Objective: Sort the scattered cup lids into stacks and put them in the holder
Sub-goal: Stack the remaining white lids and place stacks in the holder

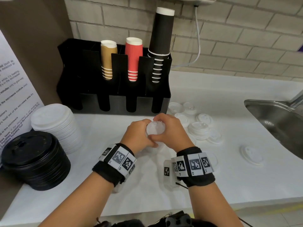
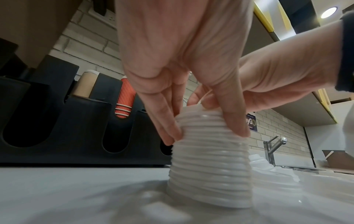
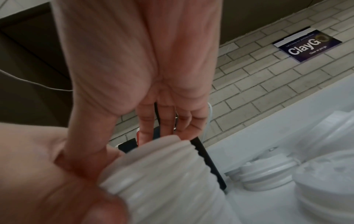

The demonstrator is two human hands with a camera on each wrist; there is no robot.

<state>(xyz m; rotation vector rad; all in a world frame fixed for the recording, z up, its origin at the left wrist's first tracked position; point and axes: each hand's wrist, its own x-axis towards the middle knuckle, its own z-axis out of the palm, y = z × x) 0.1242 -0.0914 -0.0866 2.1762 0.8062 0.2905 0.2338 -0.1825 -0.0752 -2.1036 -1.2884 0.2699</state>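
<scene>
Currently small white lid stack [image 2: 208, 163] stands upright on the tabletop [image 1: 213, 185] at center, both grips closed on its upper part: left hand [image 1: 139, 135] at 9 o'clock with fingers [image 2: 162, 121] and thumb pinching the sides, right hand [image 1: 170, 130] at 3 o'clock curled over the top lid. Black holder [image 1: 114, 102] sits at 12 o'clock with cups in its rear slots; loose white lids [image 1: 200, 128] lie at 2 o'clock. Bigger white lid stack [image 1: 55, 126] and black lid stack [image 1: 36, 161] stand at 9 o'clock, sink [image 1: 278, 118] at 3.
</scene>
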